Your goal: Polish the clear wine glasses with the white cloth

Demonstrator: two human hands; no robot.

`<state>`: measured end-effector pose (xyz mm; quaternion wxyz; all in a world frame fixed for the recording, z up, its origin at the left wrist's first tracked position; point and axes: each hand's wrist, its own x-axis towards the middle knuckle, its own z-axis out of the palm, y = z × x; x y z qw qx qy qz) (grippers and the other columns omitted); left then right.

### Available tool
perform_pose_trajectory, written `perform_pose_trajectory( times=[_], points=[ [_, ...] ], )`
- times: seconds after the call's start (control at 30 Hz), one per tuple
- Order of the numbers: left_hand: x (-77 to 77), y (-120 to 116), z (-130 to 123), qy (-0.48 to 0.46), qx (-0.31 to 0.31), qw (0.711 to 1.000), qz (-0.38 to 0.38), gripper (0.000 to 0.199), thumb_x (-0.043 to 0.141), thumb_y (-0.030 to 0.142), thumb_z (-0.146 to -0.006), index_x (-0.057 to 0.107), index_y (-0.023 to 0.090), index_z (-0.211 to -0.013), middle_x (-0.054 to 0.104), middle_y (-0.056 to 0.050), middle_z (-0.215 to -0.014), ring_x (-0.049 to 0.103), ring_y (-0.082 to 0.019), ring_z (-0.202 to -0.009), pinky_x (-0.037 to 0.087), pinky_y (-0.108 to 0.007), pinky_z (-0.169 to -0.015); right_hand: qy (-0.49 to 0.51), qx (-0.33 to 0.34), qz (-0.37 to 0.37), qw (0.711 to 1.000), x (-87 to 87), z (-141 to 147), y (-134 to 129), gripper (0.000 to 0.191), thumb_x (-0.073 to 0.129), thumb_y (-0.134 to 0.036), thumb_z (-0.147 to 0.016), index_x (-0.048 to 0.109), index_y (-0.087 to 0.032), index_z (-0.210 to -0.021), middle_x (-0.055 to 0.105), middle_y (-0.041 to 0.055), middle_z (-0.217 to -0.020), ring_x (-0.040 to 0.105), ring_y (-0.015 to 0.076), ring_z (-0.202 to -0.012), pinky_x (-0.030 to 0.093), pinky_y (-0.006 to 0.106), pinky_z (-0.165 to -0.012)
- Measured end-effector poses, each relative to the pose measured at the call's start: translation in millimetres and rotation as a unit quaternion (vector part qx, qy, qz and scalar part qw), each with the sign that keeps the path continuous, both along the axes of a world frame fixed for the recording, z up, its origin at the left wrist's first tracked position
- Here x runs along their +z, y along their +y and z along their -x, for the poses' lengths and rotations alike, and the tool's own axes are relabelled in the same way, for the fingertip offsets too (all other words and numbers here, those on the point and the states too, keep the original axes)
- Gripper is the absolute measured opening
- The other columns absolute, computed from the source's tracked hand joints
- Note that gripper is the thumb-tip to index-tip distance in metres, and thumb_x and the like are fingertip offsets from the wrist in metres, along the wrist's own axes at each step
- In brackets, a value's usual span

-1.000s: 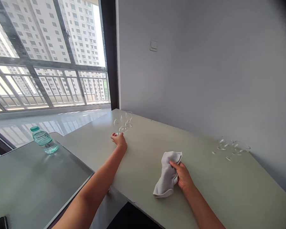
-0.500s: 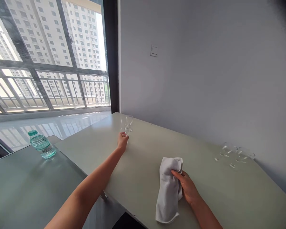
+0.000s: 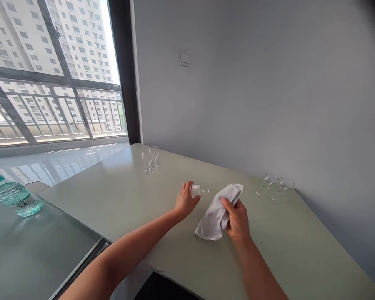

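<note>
My left hand (image 3: 185, 201) is wrapped around a clear stemmed glass (image 3: 197, 190), which is tipped on its side above the table, its round opening to the right. Part of the glass is hidden behind the fingers. Close to it on the right, my right hand (image 3: 238, 221) grips a folded white cloth (image 3: 215, 216), thumb on top, with one end of the cloth hanging down to the left. The cloth and the held glass are a small gap apart.
Two clear glasses (image 3: 148, 165) stand at the table's far left. Two more glasses (image 3: 286, 186) are near the wall on the right. A water bottle (image 3: 17, 198) stands on the lower dark glass table (image 3: 34, 254). The pale table (image 3: 125, 200) meets a grey wall.
My left hand has come right and nearer with the glass, away from the two far glasses. My right hand has raised the cloth and tilted it. The view has turned right.
</note>
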<state>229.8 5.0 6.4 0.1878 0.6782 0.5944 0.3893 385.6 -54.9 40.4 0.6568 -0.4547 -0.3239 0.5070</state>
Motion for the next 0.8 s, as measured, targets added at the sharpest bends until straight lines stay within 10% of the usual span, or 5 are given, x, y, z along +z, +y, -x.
perform_pose_trajectory(
  times=[0.13, 0.23, 0.43, 0.63, 0.8],
  points=[
    [-3.0, -6, -2, 0.019, -0.008, 1.0, -0.014, 0.045, 0.057, 0.025, -0.073, 0.04, 0.023, -0.115, 0.05, -0.005, -0.11, 0.051, -0.018, -0.098, 0.04, -0.029, -0.083, -0.151, 0.144, -0.081, 0.975, 9.3, 17, -6, 0.042, 0.052, -0.047, -0.078, 0.057, -0.02, -0.109, 0.063, 0.0067, -0.093, 0.06, 0.0167, -0.069, 0.048, 0.027, -0.054],
    [-4.6, -8, 3, 0.034, -0.013, 0.999, -0.023, 0.04, 0.054, 0.019, -0.074, 0.041, 0.021, -0.112, 0.051, -0.006, -0.107, 0.05, -0.019, -0.101, 0.04, -0.031, -0.084, -0.294, 0.124, -0.146, 0.937, 1.1, 28, -7, 0.04, 0.047, -0.045, -0.081, 0.056, -0.022, -0.112, 0.055, 0.0084, -0.117, 0.057, 0.0207, -0.094, 0.048, 0.031, -0.073],
    [-1.9, -15, 10, 0.096, -0.065, 0.987, -0.113, 0.047, 0.053, 0.012, -0.07, 0.04, 0.02, -0.114, 0.051, -0.007, -0.109, 0.046, -0.022, -0.101, 0.038, -0.036, -0.087, -0.424, 0.135, -0.108, 0.889, -17.4, 31, -4, 0.041, 0.056, -0.039, -0.075, 0.055, -0.022, -0.113, 0.063, 0.0028, -0.077, 0.058, 0.0183, -0.069, 0.044, 0.026, -0.063],
    [7.5, -22, 16, 0.193, -0.136, 0.957, -0.168, 0.044, 0.055, 0.019, -0.073, 0.045, 0.02, -0.116, 0.055, -0.01, -0.105, 0.047, -0.026, -0.097, 0.036, -0.04, -0.085, -0.388, 0.198, -0.113, 0.893, -20.0, 23, 1, 0.026, 0.059, -0.035, -0.072, 0.065, -0.022, -0.093, 0.061, 0.0013, -0.075, 0.053, 0.017, -0.071, 0.041, 0.028, -0.069],
    [20.6, -21, 26, 0.168, -0.235, 0.935, -0.207, 0.037, 0.05, 0.037, -0.081, 0.049, 0.024, -0.116, 0.057, -0.01, -0.108, 0.047, -0.024, -0.106, 0.024, -0.039, -0.098, -0.123, 0.216, 0.008, 0.968, -15.3, 17, -3, 0.033, 0.062, -0.043, -0.069, 0.063, -0.017, -0.091, 0.058, -0.0001, -0.067, 0.046, 0.0115, -0.056, 0.037, 0.025, -0.056]
  ],
)
